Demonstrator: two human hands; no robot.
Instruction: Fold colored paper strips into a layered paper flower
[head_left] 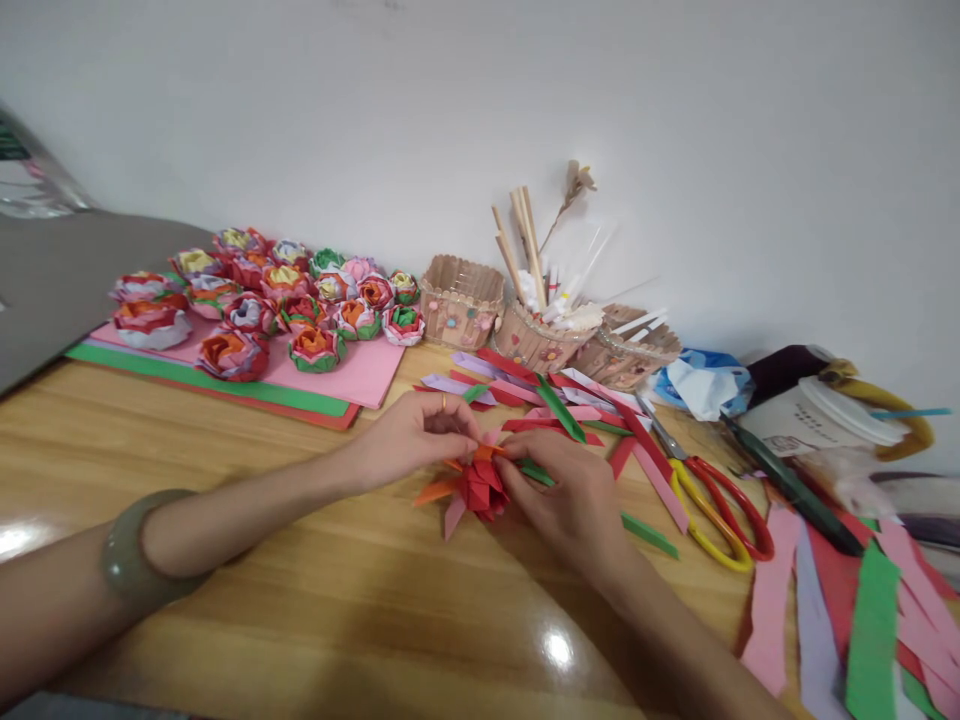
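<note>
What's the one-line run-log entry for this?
left hand: pinching paper flower | right hand: pinching its right side | colours: red, orange, pink | right: scissors | back left: grouped paper blooms

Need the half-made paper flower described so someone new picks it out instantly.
Find the wooden table, then the two hands meeting near its middle. Pinched between the fingertips of the left hand and right hand is the paper flower. Unlike the rounded flowers on the pink sheet, it has pointed orange and pink ends jutting from a red centre.
</note>
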